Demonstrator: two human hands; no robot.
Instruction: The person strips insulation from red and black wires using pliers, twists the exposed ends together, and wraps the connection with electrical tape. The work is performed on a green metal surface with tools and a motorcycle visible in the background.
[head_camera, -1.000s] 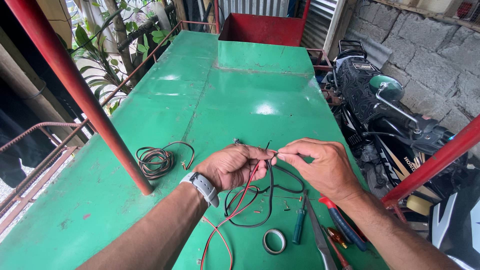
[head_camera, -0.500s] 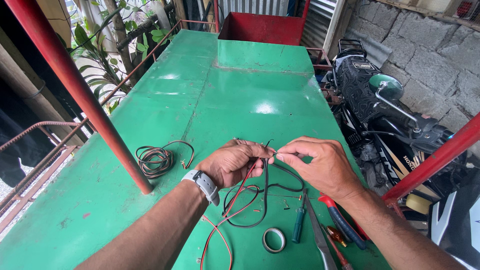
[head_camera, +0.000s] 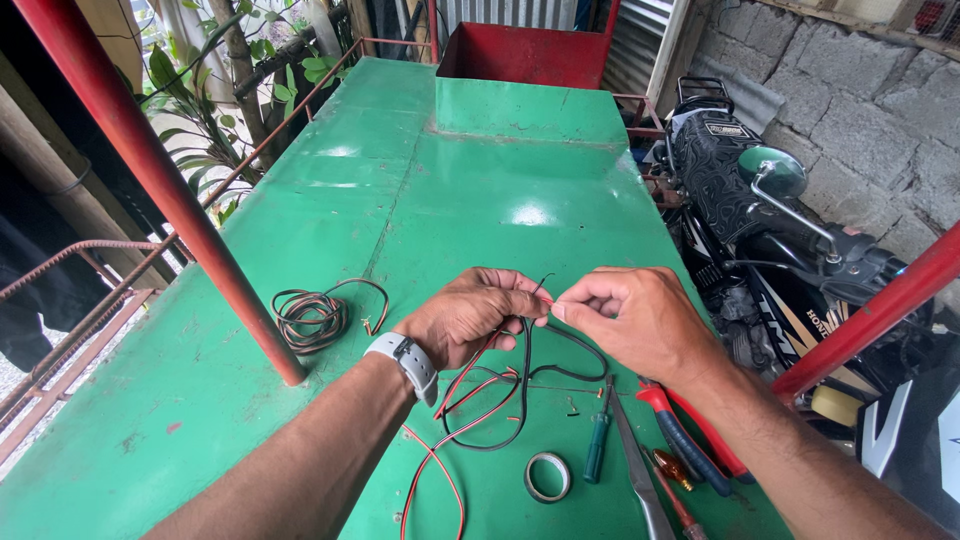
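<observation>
Thin red-and-black wire (head_camera: 500, 385), ends perhaps bare

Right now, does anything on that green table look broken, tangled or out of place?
Nothing looks damaged. The left hand and right hand pinch red and black wires that trail in loose loops across the green table. A second wire coil lies apart by the red post.

Bright daylight, glare patches on the green table (head_camera: 500, 180), sharp focus

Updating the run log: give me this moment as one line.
left hand: pinching thin red and black wires | right hand: pinching wire ends | surface: green metal table | nearby: grey tape roll
</observation>
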